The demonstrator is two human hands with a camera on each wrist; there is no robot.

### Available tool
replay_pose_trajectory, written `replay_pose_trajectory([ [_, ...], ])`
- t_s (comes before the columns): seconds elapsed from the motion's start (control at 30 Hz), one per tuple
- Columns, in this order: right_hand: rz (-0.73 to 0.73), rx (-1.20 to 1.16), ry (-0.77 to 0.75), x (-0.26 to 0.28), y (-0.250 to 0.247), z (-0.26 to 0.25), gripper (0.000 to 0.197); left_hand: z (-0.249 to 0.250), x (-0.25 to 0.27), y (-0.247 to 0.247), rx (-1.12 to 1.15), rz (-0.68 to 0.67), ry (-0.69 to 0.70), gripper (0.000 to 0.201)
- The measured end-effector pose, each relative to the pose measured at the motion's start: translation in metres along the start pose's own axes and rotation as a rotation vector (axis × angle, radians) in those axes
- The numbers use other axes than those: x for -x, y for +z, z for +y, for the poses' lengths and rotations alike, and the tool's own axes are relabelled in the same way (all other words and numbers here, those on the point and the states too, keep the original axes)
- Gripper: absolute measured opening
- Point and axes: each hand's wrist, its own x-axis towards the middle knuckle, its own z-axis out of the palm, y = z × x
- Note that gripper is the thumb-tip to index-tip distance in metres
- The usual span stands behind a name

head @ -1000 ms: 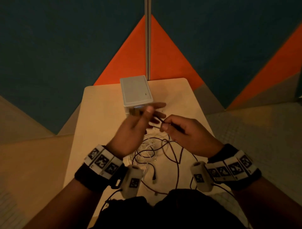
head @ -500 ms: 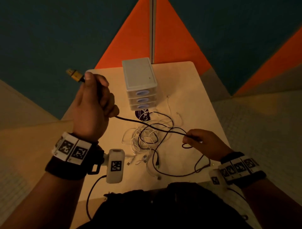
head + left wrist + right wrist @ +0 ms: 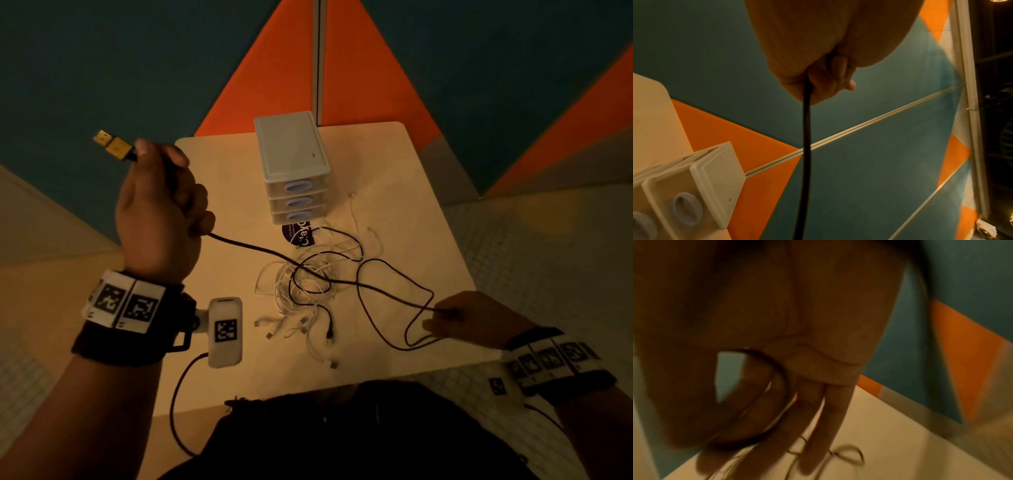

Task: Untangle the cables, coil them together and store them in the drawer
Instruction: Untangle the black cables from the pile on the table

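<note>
My left hand [image 3: 161, 209] is raised at the table's left edge, fist closed round a black cable [image 3: 260, 251] whose gold USB plug [image 3: 114, 145] sticks out past the thumb. In the left wrist view the black cable [image 3: 805, 146] hangs down from the curled fingers [image 3: 830, 76]. The cable runs taut across the table to my right hand [image 3: 469, 322], which pinches it near the right edge; a loop [image 3: 774, 394] of it shows in the blurred right wrist view. A tangle of white cables [image 3: 301, 294] and black loops lies mid-table. The white three-drawer unit [image 3: 291, 168] stands behind, all drawers closed.
A dark round sticker [image 3: 299, 233] lies on the pale table [image 3: 411, 212] just before the drawer unit. Loose plug ends [image 3: 329, 337] lie toward the near edge. Teal and orange wall panels rise behind the table. My dark lap fills the bottom of the head view.
My hands have drawn apart: the left rose up and left with the plug end, the right slid down the cable toward the right edge, pulling the black cable taut out of the tangle.
</note>
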Motion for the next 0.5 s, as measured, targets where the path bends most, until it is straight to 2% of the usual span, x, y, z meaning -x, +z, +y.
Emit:
replay_pose_trajectory([
  [0.03,-0.026,-0.024,0.01,0.003,0.004,0.003,0.037,0.0,-0.001,-0.002,-0.013,0.028,0.009,0.045],
  [0.17,0.017,-0.201,0.118,0.011,0.019,0.02,0.028,0.007,-0.011,-0.013,-0.021,0.161,0.024,0.045],
  [0.23,-0.005,-0.204,0.187,0.015,0.024,0.024,0.05,0.006,-0.014,-0.019,-0.03,0.179,0.003,0.046],
  [0.3,-0.023,-0.111,0.211,0.016,0.025,0.018,0.075,0.0,-0.013,-0.019,-0.089,0.147,-0.022,0.047],
  [0.37,0.051,-0.08,0.199,0.014,0.021,0.001,0.085,-0.008,-0.004,-0.012,-0.248,0.024,-0.013,0.047],
  [0.4,0.094,-0.087,0.168,0.013,0.016,-0.014,0.083,-0.014,0.003,-0.006,-0.353,-0.082,0.008,0.046],
  [0.5,0.085,0.053,-0.026,0.008,-0.002,-0.074,0.049,-0.032,0.029,0.021,-0.631,-0.456,0.126,0.044],
])
